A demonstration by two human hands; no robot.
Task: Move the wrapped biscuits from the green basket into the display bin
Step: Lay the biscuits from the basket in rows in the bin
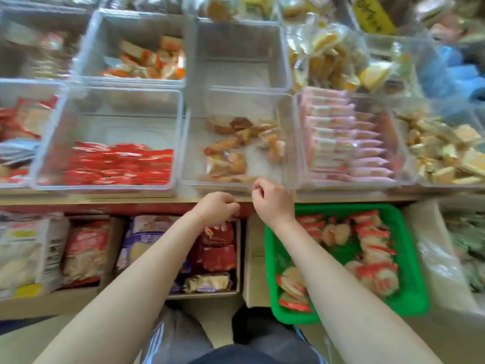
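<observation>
Head-worn wide-angle view, looking steeply down, close over display bins (237, 143)

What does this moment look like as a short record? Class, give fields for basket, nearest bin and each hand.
green basket: lower right, holds red-trimmed wrapped biscuits
clear bin: centre shelf, a few wrapped snacks inside
left hand: fingers curled, below the bin's front edge, nothing visibly held
right hand: fingers curled, at the bin's front edge, nothing visibly held
</observation>
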